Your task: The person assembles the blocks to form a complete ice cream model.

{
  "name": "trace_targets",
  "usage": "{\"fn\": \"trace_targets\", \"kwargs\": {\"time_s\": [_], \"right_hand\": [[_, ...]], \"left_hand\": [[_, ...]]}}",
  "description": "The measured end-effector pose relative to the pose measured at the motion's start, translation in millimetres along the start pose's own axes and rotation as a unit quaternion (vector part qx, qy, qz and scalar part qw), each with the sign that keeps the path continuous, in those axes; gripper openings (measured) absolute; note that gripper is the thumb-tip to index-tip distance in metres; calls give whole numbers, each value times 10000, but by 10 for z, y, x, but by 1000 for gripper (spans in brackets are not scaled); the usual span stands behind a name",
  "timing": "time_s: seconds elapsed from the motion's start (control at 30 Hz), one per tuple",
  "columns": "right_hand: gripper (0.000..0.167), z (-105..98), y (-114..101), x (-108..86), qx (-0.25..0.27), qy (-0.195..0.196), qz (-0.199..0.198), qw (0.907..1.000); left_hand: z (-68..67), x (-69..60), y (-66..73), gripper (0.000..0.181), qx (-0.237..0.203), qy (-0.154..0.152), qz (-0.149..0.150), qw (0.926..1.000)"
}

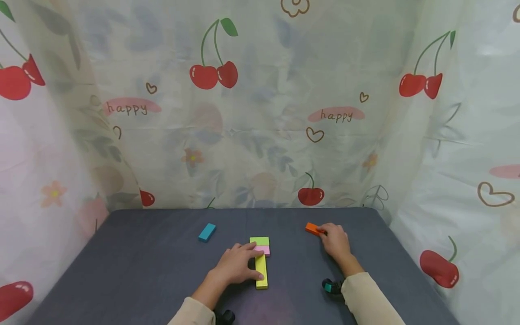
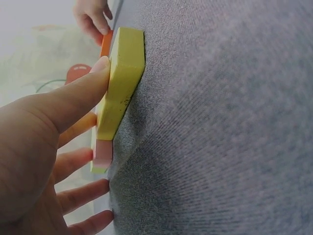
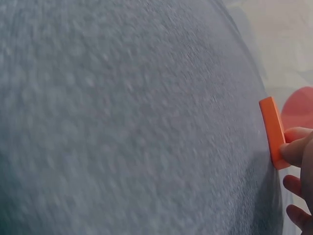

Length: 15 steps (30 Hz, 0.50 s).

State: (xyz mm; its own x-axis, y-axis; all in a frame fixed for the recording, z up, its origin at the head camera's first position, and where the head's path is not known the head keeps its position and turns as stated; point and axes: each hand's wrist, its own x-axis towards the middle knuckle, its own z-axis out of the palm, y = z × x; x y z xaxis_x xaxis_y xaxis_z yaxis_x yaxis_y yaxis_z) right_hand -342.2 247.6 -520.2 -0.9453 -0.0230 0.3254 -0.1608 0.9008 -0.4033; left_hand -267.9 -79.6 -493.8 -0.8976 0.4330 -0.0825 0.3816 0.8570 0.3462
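A yellow block [image 1: 262, 273] lies lengthwise on the table, its far end against a pink block [image 1: 264, 250]. Beyond the pink one sits a light green block [image 1: 260, 241], the three forming a T-like shape. My left hand [image 1: 237, 265] rests on them from the left: its thumb touches the near part of the yellow block, and its spread fingers reach the yellow and pink blocks. Farther right, my right hand [image 1: 336, 243] pinches the right end of an orange block [image 1: 312, 228] between thumb and fingers. In the right wrist view that orange block [image 3: 272, 132] appears close to the tabletop.
A blue block [image 1: 207, 232] lies on the dark grey table [image 1: 162, 266], left of the other blocks. Curtains [image 1: 260, 113] printed with cherries stand behind the table and on both sides. Dark wrist devices [image 1: 332, 286] sit below both hands.
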Motion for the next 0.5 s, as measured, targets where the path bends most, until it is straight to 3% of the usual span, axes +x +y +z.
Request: {"fn": "trace_targets", "kwargs": {"time_s": [0.5], "right_hand": [[19, 200, -337, -30, 278, 49, -224, 9993]], "left_hand": [[2, -7, 8, 69, -59, 6, -55, 10000]]}}
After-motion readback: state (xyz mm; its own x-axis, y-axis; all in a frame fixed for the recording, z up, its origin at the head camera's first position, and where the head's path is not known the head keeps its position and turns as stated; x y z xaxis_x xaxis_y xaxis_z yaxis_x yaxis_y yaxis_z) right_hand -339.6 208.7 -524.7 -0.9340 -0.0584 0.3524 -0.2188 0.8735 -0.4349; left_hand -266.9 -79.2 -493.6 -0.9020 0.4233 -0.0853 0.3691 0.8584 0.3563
